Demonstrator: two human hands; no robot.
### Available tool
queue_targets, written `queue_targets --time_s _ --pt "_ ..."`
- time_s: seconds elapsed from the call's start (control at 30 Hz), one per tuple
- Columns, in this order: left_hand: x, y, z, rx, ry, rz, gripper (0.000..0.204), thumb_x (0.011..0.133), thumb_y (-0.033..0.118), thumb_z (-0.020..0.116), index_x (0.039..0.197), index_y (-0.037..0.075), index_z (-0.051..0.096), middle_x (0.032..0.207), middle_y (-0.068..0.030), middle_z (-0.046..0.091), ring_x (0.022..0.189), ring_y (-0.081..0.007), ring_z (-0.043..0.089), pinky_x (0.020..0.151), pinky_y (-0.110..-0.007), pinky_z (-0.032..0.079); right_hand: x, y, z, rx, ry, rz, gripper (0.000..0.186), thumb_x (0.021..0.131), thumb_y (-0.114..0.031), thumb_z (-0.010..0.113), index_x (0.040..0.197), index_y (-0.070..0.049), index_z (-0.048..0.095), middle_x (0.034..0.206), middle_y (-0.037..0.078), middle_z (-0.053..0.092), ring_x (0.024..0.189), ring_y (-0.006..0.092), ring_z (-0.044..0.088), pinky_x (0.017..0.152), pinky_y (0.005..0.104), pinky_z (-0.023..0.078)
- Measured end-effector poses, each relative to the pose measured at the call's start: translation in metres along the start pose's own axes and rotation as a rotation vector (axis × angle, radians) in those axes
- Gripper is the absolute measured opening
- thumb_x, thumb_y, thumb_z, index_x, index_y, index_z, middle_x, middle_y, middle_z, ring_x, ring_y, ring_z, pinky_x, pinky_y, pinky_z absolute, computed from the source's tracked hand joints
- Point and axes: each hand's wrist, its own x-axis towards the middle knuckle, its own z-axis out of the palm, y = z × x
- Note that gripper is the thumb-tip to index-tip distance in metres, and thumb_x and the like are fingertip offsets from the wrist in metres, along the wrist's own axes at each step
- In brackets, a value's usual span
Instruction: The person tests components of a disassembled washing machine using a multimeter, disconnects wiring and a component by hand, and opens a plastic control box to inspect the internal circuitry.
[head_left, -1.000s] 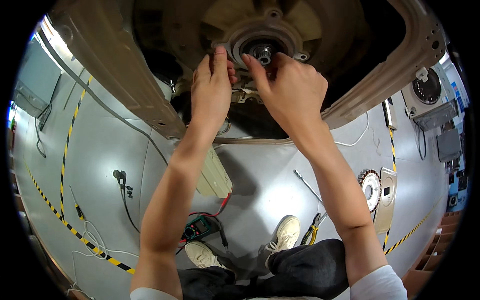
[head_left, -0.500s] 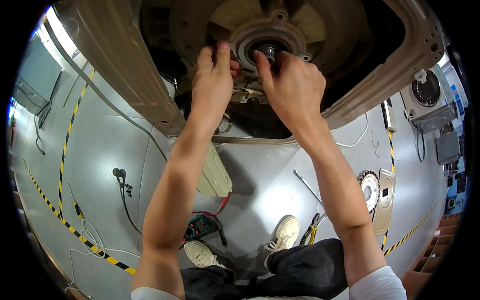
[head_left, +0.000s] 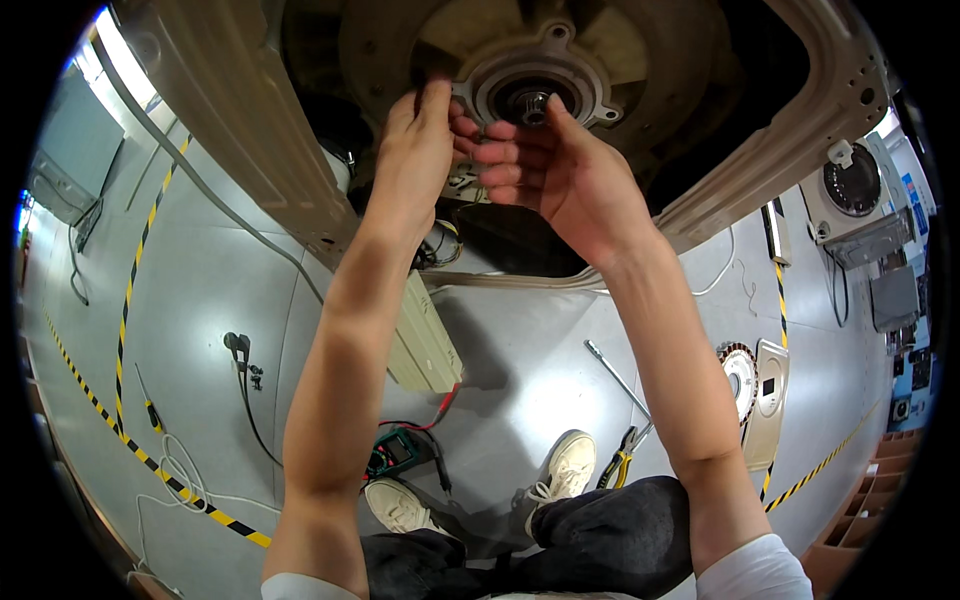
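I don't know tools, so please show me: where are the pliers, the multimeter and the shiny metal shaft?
Pliers (head_left: 618, 464): head view, on the yellow handles.
Multimeter (head_left: 395, 452): head view, on its front face.
Shiny metal shaft (head_left: 532, 106): head view, on its ridged end.

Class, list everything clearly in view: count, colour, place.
Casing: one, beige, top
Shaft: one, silver, inside casing
Hose: one, grey, upper left
Box: one, pale green, below casing
Multimeter: one, green, below box
Rod: one, silver, right of box
Pliers: one, yellow-black, below rod
Screwdriver: one, yellow-black, far left
Plug: one, black, left
Coiled cord: one, white, lower left
Ring: one, white-brown, right
Panel: one, beige, beside ring
Tape: several, yellow-black, both sides
Washing machine: one, pale, far right
Shoes: two, cream, lower centre
Trousers: one, dark, bottom
Left hand: one, bare, left of shaft
Right hand: one, bare, by shaft
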Motion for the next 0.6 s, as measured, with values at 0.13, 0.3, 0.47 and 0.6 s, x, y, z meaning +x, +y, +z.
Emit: queue_targets --time_s 0.13,0.3,0.47,0.6 --pt "0.0000 -0.0004 0.0039 -0.036 0.067 0.008 0.037 0.096 0.042 0.052 0.091 0.005 0.056 0.080 -0.0023 0.056 0.069 -0.0102 0.053 0.064 -0.024 0.043 0.0063 0.0033 -0.0057 0.431 -0.246 0.094 0.050 0.102 -0.038 0.035 0.114 0.007 0.053 0.107 0.021 0.063 0.095 0.0279 0.064 0.087 0.0394 0.053" --pt "0.0003 0.0009 0.0009 -0.031 -0.006 0.016 0.039 0.095 0.044 0.053 0.092 0.005 0.055 0.079 -0.0027 0.057 0.069 -0.0103 0.053 0.064 -0.023 0.043 0.0107 0.0082 -0.0117 0.489 -0.228 0.061 0.040 0.099 -0.035 0.045 0.104 0.003 0.056 0.100 0.019 0.066 0.087 0.0264 0.066 0.080 0.0372 0.055" --pt "0.0013 0.0004 -0.0010 0.013 -0.039 0.021 0.042 0.094 0.046 0.054 0.092 0.004 0.053 0.077 -0.0040 0.058 0.068 -0.0113 0.055 0.064 -0.024 0.044 0.0102 0.0066 -0.0076 0.318 -0.108 0.034 0.033 0.097 -0.034 0.051 0.088 -0.003 0.057 0.077 0.011 0.064 0.069 0.0214 0.063 0.068 0.0338 0.054" --pt "-0.0002 0.0024 0.0016 0.045 -0.019 0.014 0.046 0.095 0.048 0.050 0.088 0.003 0.054 0.076 -0.0042 0.056 0.068 -0.0130 0.054 0.065 -0.026 0.046 0.0085 0.0062 -0.0025 0.202 0.004 0.008 0.034 0.096 -0.036 0.052 0.085 -0.004 0.056 0.074 0.010 0.063 0.066 0.0208 0.062 0.065 0.0340 0.053"
